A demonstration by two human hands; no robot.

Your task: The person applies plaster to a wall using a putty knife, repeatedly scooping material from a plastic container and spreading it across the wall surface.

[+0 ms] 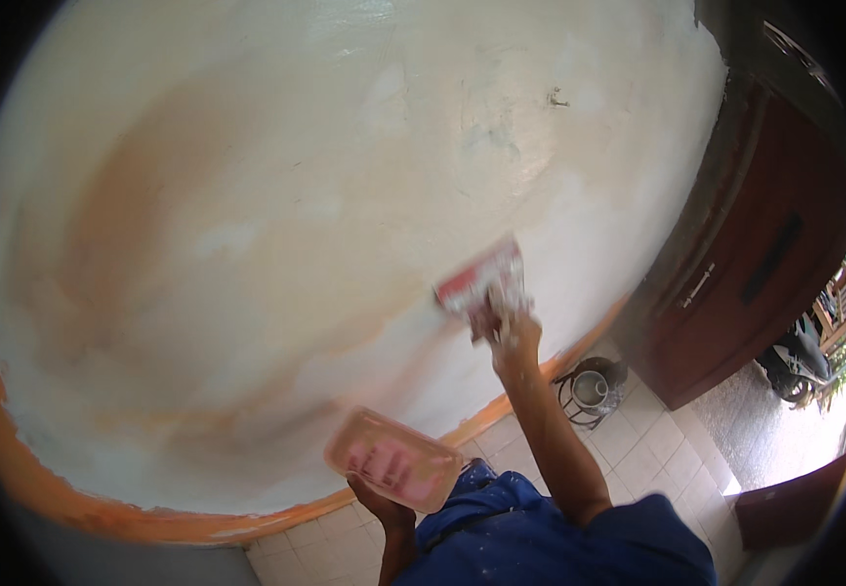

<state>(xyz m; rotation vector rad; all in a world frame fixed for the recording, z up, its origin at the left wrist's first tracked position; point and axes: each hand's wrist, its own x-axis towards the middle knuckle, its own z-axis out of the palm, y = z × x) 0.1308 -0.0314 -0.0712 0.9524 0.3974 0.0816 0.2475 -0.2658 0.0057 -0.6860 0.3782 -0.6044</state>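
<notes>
My right hand [513,337] grips a red-and-white putty scraper [479,278] and presses its blade flat against the wall [276,195], low on the right. The wall is covered in pale cream filler with orange paint showing through in patches and along its bottom edge. My left hand [379,506] holds a flat pinkish tray [392,459] from underneath, near my chest, away from the wall. Both forearms come up from a blue garment at the lower edge.
A dark brown wooden door [755,254] stands open at the right. A metal bucket in a wire stand [591,388] sits on the white tiled floor [657,439] by the wall's base. A parked scooter [799,361] is outside.
</notes>
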